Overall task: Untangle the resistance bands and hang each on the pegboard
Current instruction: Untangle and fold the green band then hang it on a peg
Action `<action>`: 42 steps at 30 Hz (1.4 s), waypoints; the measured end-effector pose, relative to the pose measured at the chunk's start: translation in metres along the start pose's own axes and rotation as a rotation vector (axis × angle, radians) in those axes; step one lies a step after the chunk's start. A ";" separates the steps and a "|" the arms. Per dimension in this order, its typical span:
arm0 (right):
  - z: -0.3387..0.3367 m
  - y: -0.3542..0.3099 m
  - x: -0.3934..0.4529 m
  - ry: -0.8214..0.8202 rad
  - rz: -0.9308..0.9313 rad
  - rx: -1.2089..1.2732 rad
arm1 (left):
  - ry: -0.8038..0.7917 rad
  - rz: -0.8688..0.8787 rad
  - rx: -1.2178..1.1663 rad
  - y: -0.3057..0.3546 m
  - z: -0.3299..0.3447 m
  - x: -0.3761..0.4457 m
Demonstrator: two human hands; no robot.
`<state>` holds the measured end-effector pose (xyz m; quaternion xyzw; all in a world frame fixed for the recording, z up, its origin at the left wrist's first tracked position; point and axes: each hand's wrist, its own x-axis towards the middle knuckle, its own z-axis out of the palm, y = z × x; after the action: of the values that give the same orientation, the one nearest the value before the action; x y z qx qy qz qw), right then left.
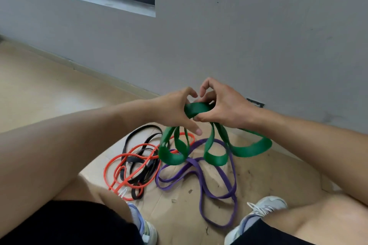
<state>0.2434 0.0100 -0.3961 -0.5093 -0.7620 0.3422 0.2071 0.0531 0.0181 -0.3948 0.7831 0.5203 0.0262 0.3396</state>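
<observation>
A wide green resistance band (216,158) hangs in several loops from both hands above the floor. My left hand (177,108) and my right hand (223,105) meet at its top fold, fingers curled round it. Below the loops a purple band (201,183) sprawls on a sheet of cardboard (264,183). To its left a red band (127,163) and a black band (143,165) lie tangled together. No pegboard is in view.
I am crouched with both knees and shoes (258,215) at the cardboard's near edge. A grey wall (239,36) stands close behind the bands, with a small socket (255,102) low on it. Tan floor (39,85) stretches left toward a dark window.
</observation>
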 end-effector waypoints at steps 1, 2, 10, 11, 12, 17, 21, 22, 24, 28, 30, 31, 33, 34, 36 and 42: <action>-0.002 -0.001 -0.001 -0.008 0.000 0.006 | 0.015 -0.012 0.014 -0.001 -0.001 0.002; -0.003 -0.001 -0.002 -0.021 0.004 0.011 | 0.041 -0.023 0.031 0.000 -0.002 0.003; 0.001 0.010 0.000 -0.001 -0.029 0.124 | 0.255 0.000 0.007 0.007 -0.016 -0.006; 0.002 0.009 0.001 0.015 -0.038 0.114 | 0.260 -0.004 -0.025 0.006 -0.018 -0.007; 0.003 0.009 0.002 0.022 -0.035 0.105 | 0.263 -0.003 -0.055 0.006 -0.020 -0.008; 0.005 0.023 0.002 -0.130 0.064 0.042 | 0.337 0.035 -0.248 0.007 -0.026 -0.017; 0.011 0.033 -0.005 -0.160 0.132 0.049 | 0.333 0.045 -0.385 -0.002 -0.031 -0.021; 0.012 0.033 -0.005 -0.154 0.148 0.072 | 0.321 0.046 -0.407 -0.004 -0.031 -0.021; 0.012 0.032 -0.005 -0.163 0.164 0.116 | 0.312 0.054 -0.427 -0.009 -0.029 -0.020; 0.011 0.035 -0.003 -0.158 0.175 0.241 | 0.301 0.073 -0.443 -0.011 -0.025 -0.017; 0.007 0.036 -0.001 -0.153 0.178 0.291 | 0.304 0.075 -0.447 -0.012 -0.026 -0.016; 0.005 0.037 0.000 -0.145 0.172 0.297 | 0.305 0.077 -0.443 -0.013 -0.026 -0.015; 0.002 0.035 0.001 -0.125 0.158 0.312 | 0.298 0.084 -0.406 -0.014 -0.025 -0.014; 0.001 0.034 0.001 -0.117 0.151 0.322 | 0.292 0.090 -0.376 -0.014 -0.023 -0.014; 0.000 0.032 0.001 -0.113 0.134 0.321 | 0.286 0.112 -0.311 -0.015 -0.021 -0.014; -0.014 0.036 0.000 -0.029 0.113 0.312 | 0.320 0.107 -0.255 -0.024 -0.025 -0.015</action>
<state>0.2761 0.0232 -0.4129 -0.5079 -0.6727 0.4749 0.2529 0.0176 0.0236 -0.3845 0.7462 0.5177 0.2337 0.3471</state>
